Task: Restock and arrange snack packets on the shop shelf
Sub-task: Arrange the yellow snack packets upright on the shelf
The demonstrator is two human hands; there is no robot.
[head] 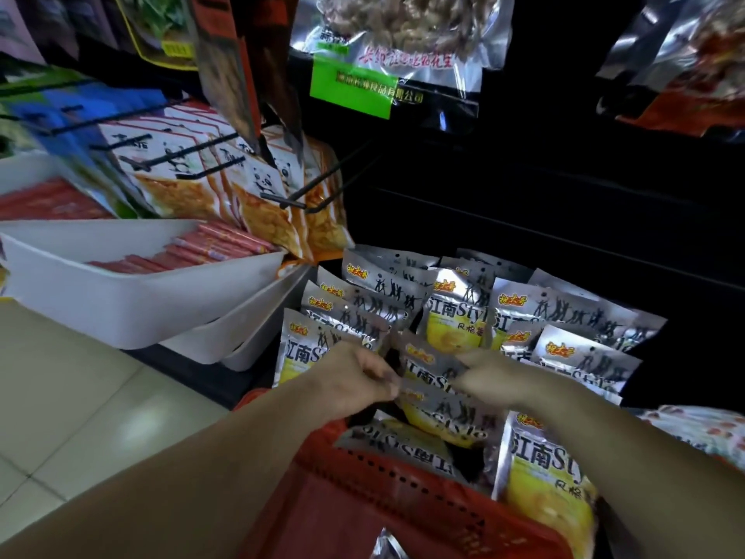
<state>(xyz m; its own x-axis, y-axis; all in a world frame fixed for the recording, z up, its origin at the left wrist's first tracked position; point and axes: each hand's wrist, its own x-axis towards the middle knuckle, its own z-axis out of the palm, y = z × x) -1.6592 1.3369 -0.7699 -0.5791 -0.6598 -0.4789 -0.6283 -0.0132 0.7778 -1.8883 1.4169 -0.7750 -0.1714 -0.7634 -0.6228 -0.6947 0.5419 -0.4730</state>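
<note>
Several silver snack packets with yellow fronts [455,312] stand in rows on the low dark shelf. A red plastic basket [363,502] below them holds more of the same packets [544,470]. My left hand [358,377] and my right hand [492,379] meet over the basket's far edge. Between them they hold a small stack of silver packets [429,373], the left pinching its left edge, the right gripping its right side. The right hand is blurred.
White bins [133,300] with red sausage sticks jut out at the left. Black peg hooks [322,187] carry orange panda packets [258,195] above them. Clear peanut bags [403,38] hang at the top. Beige floor tiles [72,417] lie at the lower left.
</note>
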